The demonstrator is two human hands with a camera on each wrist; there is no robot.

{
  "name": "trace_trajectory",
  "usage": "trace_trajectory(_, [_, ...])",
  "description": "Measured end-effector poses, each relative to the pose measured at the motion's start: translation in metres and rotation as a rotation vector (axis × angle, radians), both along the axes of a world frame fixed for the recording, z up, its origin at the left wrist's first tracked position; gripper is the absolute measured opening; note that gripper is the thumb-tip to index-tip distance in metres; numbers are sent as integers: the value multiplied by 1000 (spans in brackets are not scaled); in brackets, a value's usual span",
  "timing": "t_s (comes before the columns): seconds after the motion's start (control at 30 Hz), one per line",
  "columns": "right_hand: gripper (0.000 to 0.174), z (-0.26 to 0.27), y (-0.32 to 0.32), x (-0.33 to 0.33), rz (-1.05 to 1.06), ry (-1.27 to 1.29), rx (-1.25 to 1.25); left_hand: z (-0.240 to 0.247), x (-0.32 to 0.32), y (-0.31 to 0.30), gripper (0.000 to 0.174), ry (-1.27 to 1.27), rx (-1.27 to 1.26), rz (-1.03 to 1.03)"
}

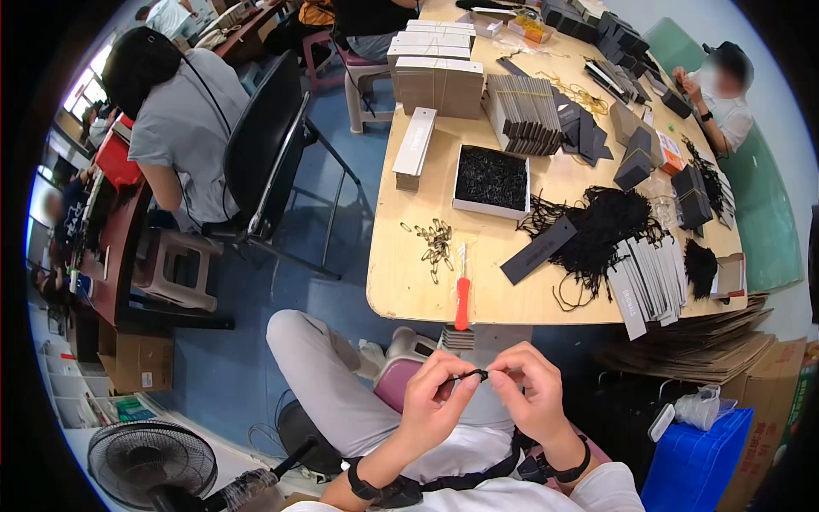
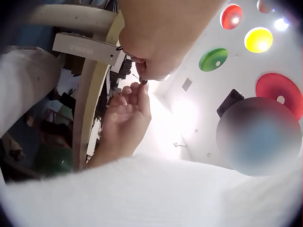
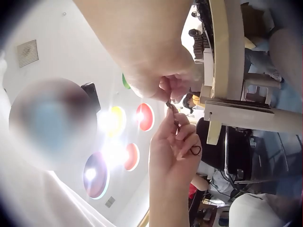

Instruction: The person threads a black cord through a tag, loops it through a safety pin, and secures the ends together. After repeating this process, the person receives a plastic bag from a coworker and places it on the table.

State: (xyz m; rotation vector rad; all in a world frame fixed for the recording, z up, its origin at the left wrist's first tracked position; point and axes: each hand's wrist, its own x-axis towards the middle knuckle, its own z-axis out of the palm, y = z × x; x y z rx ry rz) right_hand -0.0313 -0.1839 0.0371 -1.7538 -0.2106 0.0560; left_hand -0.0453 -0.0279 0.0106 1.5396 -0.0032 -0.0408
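Over the lap, my left hand (image 1: 435, 401) and right hand (image 1: 533, 397) meet, fingertips close together. Between them is a short black cord (image 1: 479, 375), pinched by thumb and fingers on both sides. A small loop of this cord (image 3: 195, 150) shows at the left hand's curled fingers in the right wrist view. The fingertips partly hide the cord's middle. In the left wrist view the right hand (image 2: 127, 118) faces the left hand (image 2: 154, 52). Just beyond the hands, a stack of grey tags (image 1: 458, 339) sits at the table edge, below a red-handled tool (image 1: 461, 303).
On the table (image 1: 401, 294) lie loose metal pins (image 1: 437, 246), a white box of small black pieces (image 1: 492, 179), a heap of black cords (image 1: 597, 230) and fanned tags (image 1: 648, 282). A fan (image 1: 153, 465) stands at left, a blue bag (image 1: 695, 461) at right. Other people sit nearby.
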Motion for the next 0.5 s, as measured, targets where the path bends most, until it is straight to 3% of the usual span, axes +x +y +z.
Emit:
trace_trajectory(0.07, [7,3,0,-1,-10,176,171,-1,0,0,9,27,-88,-55])
trace_trajectory(0.17, [9,3,0,-1,3,222,304,-1,-1,-1,9,-8,-122,-76])
trace_trajectory(0.5, [11,5,-1,-4,28,87,187,-4,-5,-5,9,51,-314,-55])
